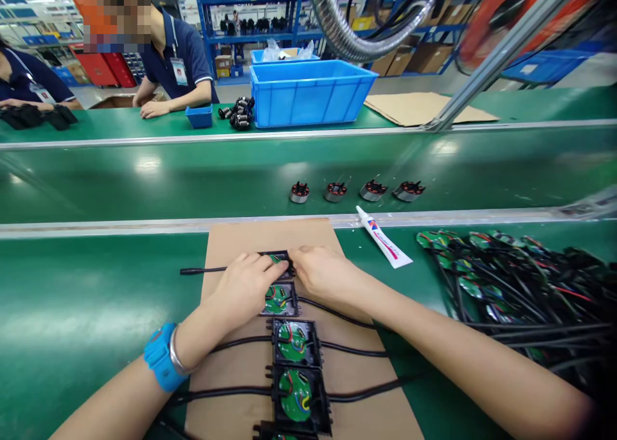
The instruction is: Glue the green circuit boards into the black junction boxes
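Note:
On a cardboard sheet lies a column of black square housings, each with a round green circuit board and black cables out both sides; one sits at the middle, another below it. My left hand and my right hand meet over the topmost housing, fingers bent and pressed onto it from either side. A black cable runs left from that housing. My left wrist wears a blue watch.
A white glue tube lies right of the cardboard. A heap of green boards with black cables fills the right. Several round motor parts sit on the conveyor belt. Across it are a blue bin and two seated co-workers.

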